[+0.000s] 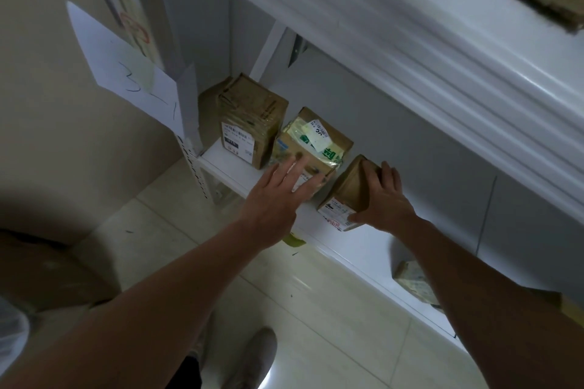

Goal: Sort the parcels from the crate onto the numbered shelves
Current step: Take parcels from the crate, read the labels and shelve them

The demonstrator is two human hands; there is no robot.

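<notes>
The right hand (382, 199) gripped a small brown parcel (349, 189), its fingers curled over the top and its thumb pinching the lower corner. The parcel stood tilted on the white shelf (357, 246). Just left of it sat a taped parcel (313, 142) (yellowish tape, several stickers). The left hand (278, 196) lay against its front, fingers straight and spread apart. A taller brown box (252, 120) stood further left, near a paper label (126, 76) marked "3-1".
</notes>
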